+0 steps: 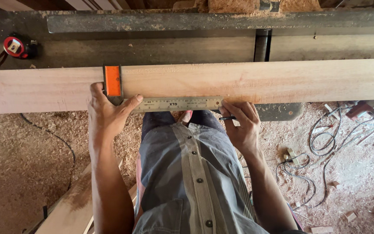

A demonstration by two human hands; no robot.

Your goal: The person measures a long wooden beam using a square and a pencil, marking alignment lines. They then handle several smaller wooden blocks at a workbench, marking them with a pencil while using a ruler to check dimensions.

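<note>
- Buttoned grey shirt [195, 173] fills the bottom of the view, with both bare forearms reaching up from it toward a long pale plank [256, 80].
- Left hand [107, 115] presses on a try square [152, 99]: the thumb lies along the near end of the steel blade, the fingers spread beside the orange stock [113, 82], which sits across the plank's face. The grip is a flat hold-down, fingers extended rather than curled.
- Steel blade of the square runs along the plank's near edge, from the orange stock rightward to the right hand.
- Right hand [241, 125] touches the blade's far end with its fingertips and is closed on a dark pencil [227, 118], whose tip points left just under the blade.
- Plank lies crosswise on a dark, sawdust-strewn table [152, 50].
- Red tape measure [14, 46] rests on that table, well left of the hands.
- Sawdust floor [27, 160] below carries black cables [321, 143] to the right.
</note>
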